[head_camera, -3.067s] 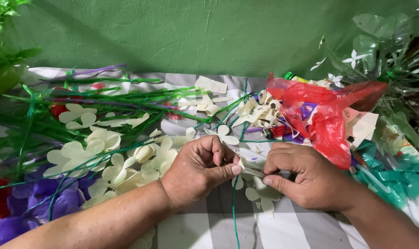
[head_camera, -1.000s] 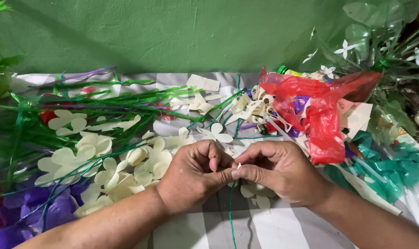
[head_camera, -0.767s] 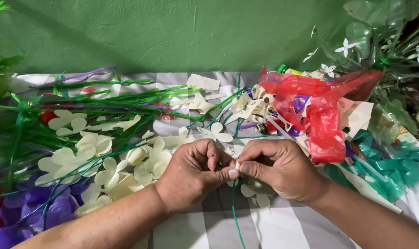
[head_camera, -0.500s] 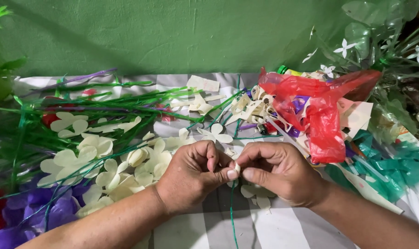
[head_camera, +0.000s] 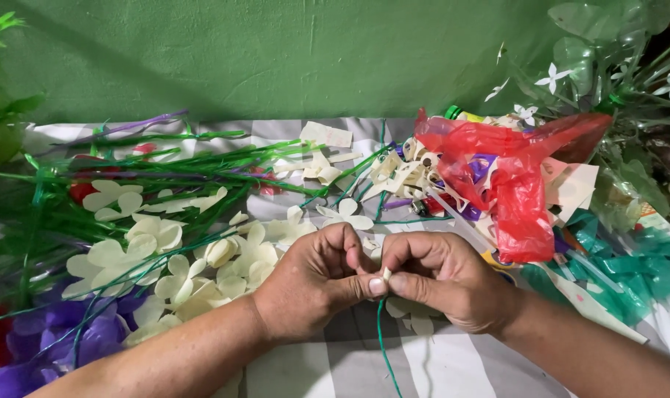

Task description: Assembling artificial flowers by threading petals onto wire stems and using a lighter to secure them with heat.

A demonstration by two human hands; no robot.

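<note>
**A:** Where's the green wire stem (head_camera: 381, 340) vs the hands?

**B:** Its top is pinched between left hand (head_camera: 316, 280) and right hand (head_camera: 445, 284), with a cream petal bit (head_camera: 386, 273). The stem hangs straight down toward the camera, over the striped cloth (head_camera: 327, 365). Both hands equally close.
</note>
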